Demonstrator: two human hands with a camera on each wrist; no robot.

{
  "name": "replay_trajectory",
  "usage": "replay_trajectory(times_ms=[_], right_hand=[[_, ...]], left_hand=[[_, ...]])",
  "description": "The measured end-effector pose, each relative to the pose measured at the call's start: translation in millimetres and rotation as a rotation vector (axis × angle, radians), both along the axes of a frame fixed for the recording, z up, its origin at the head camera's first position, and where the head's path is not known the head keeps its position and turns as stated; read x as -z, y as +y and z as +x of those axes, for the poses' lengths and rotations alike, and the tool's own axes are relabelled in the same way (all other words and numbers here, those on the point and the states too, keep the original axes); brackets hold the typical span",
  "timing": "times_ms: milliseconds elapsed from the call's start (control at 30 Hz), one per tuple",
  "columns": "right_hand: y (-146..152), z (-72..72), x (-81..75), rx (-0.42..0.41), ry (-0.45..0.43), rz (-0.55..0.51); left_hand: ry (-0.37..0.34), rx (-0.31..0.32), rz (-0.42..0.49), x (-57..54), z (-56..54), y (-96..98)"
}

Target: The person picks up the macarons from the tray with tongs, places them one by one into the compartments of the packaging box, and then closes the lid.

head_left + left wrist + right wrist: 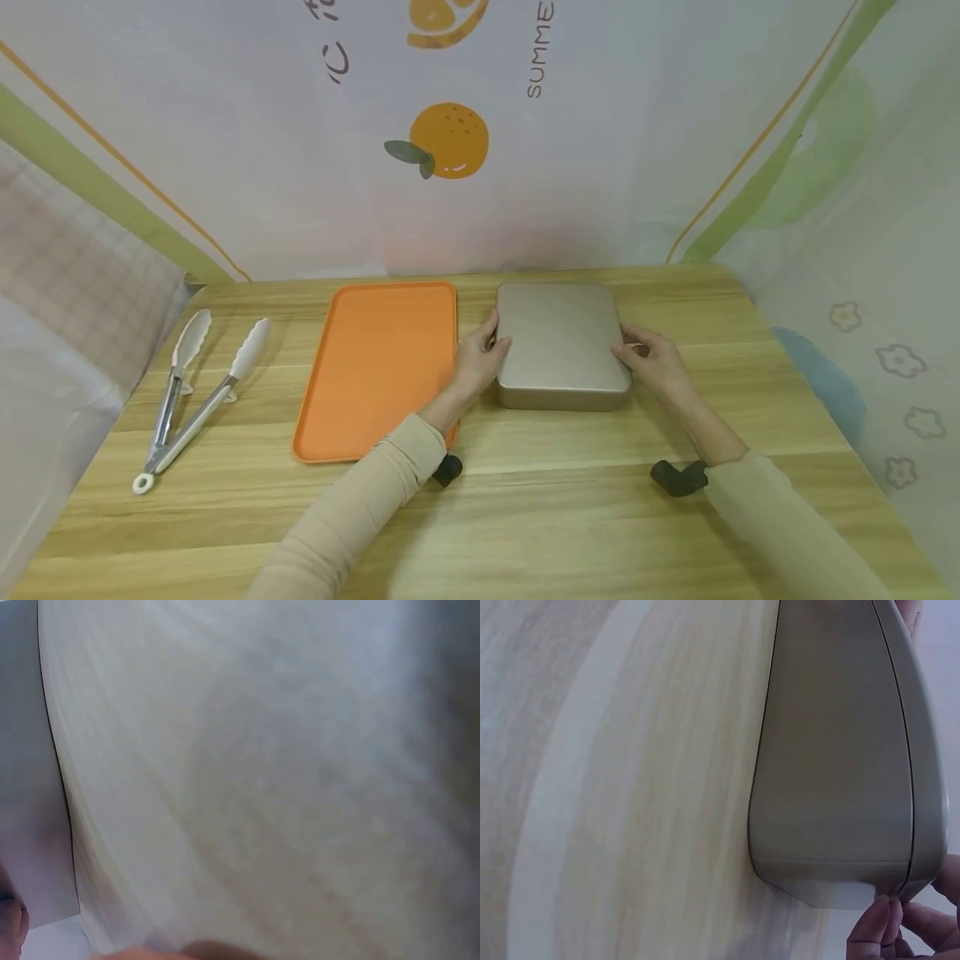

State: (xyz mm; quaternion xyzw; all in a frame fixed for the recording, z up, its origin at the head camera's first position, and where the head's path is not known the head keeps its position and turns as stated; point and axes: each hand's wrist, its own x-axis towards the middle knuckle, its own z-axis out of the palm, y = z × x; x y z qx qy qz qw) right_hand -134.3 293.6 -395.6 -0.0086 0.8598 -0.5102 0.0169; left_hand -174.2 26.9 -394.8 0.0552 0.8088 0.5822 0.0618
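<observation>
A champagne-coloured rectangular metal box [562, 342] with a lid sits on the wooden table, right of centre. My left hand [477, 357] grips its left side, thumb over the top edge. On the opposite side my right hand [660, 367] pinches the edge with thumb and curled fingers. In the right wrist view, fingers [877, 930] meet the box at a corner, right by the thin seam below the lid [922, 772]. Only a strip of the box wall [34, 787] and a few fingertips show in the blurred left wrist view.
An orange tray [382, 367] lies left of the box, partly under the left forearm. Farther left, white-tipped tongs [180, 417] lie spread. Black wrist-camera parts [678, 478] show near the cuffs. A fruit-printed curtain [600, 167] hangs behind the wooden table [547, 517].
</observation>
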Motion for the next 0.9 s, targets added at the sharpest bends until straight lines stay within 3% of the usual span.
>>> replay_trajectory(times_ms=[600,900], right_hand=[[-1.8,-0.3,2.0,0.023,0.003,-0.015],[-6.5,3.3,2.0,0.066,0.037,0.054]], left_hand=[[-0.003,0.019,0.025,0.9,-0.3,-0.7],[0.001,0.021,-0.012,1.4,1.3,0.8]])
